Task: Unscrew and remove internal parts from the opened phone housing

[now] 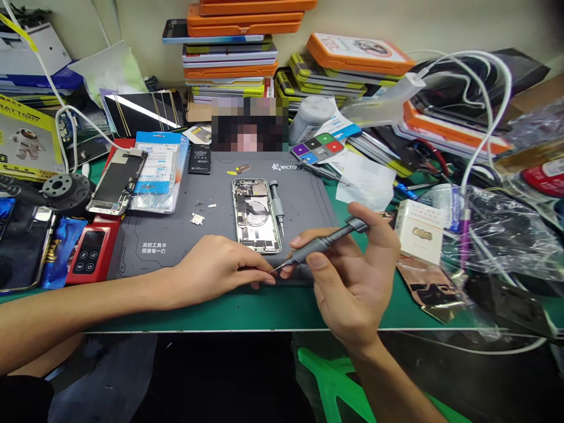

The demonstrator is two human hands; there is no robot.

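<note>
In my right hand is a grey precision screwdriver, tilted with its cap end up by the forefinger and its tip down to the left. The fingertips of my left hand are pinched together at that tip; whatever they hold is too small to make out. Just beyond both hands lies an opened phone with its inner parts showing. A second grey screwdriver lies along its right side. To the left, small metal pieces rest on the dark mat.
A black phone battery lies at the mat's back edge. On the left are a detached phone screen and a red device. A cigarette-style box, plastic wrap and white cables crowd the right. Stacked orange cases stand behind.
</note>
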